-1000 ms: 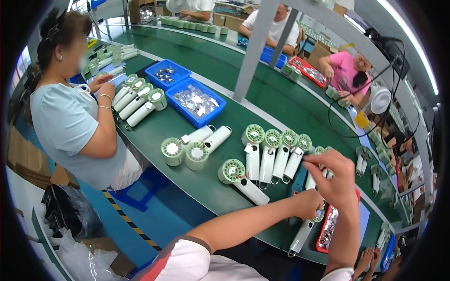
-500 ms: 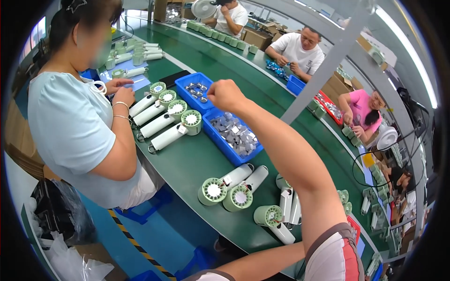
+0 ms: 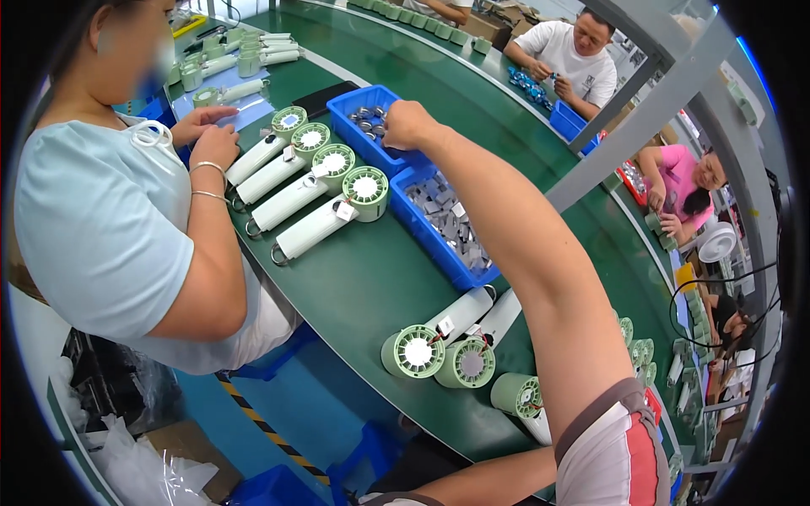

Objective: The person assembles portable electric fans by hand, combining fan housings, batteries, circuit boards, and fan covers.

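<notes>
My right hand (image 3: 409,126) is over the near edge of a blue bin (image 3: 339,108) of small shiny metal rings (image 3: 368,120). Its fingers curl down into the bin; the fingertips are hidden, so whatever they hold cannot be seen. Beside that bin stands a second blue bin (image 3: 411,238) full of small silver-grey square pieces (image 3: 447,218). My left forearm (image 3: 498,479) crosses the lower edge toward the right, and its hand is hidden behind my right arm. Close to my right arm lie dryer-like units with green round heads (image 3: 419,351) and white handles (image 3: 460,310).
A row of similar units (image 3: 314,202) lies left of the bins. At the left, a co-worker in light blue (image 3: 101,244) sits at the green table (image 3: 337,278). Across it, a person in white (image 3: 574,63) handles small blue parts. A grey metal post (image 3: 650,118) slants over the table.
My right hand has lowered from above the bins into the bin of metal rings. The view has shifted, so the units and bins sit further right and the co-worker appears closer.
</notes>
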Action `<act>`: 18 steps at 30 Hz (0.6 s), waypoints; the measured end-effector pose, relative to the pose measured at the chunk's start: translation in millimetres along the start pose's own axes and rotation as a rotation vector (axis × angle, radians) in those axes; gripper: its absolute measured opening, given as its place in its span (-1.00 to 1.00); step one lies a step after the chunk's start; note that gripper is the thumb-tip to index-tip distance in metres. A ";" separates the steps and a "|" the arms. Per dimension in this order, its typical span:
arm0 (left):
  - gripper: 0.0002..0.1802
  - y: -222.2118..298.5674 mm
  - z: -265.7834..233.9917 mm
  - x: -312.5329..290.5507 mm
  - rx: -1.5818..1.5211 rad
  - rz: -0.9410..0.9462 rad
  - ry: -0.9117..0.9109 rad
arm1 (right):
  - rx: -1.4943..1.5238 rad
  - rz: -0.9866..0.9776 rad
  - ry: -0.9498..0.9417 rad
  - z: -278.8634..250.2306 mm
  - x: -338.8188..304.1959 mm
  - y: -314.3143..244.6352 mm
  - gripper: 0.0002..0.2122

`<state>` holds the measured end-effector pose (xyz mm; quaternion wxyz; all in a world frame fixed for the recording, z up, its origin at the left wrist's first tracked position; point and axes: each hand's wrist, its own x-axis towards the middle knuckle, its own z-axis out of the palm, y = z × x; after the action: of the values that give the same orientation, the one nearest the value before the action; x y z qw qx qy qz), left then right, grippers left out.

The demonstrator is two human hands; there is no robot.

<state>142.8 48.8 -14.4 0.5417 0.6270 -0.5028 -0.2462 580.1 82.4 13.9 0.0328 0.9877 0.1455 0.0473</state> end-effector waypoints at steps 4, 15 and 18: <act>-0.68 2.1 -19.6 2.1 0.067 -0.079 -0.037 | -0.021 0.021 0.031 1.1 -3.9 -5.3 -0.67; -0.64 70.8 41.6 15.3 0.139 -0.032 -0.494 | 0.295 -0.042 0.351 -114.5 -212.2 34.1 -0.57; -0.68 71.7 122.7 27.0 0.222 0.050 -0.662 | 0.304 0.122 0.316 -163.0 -327.9 25.0 -0.61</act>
<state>22.1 -21.8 22.6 0.2838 0.5558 -0.6899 -0.3668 257.9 -28.4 150.3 -0.1424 0.9686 0.0944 0.1806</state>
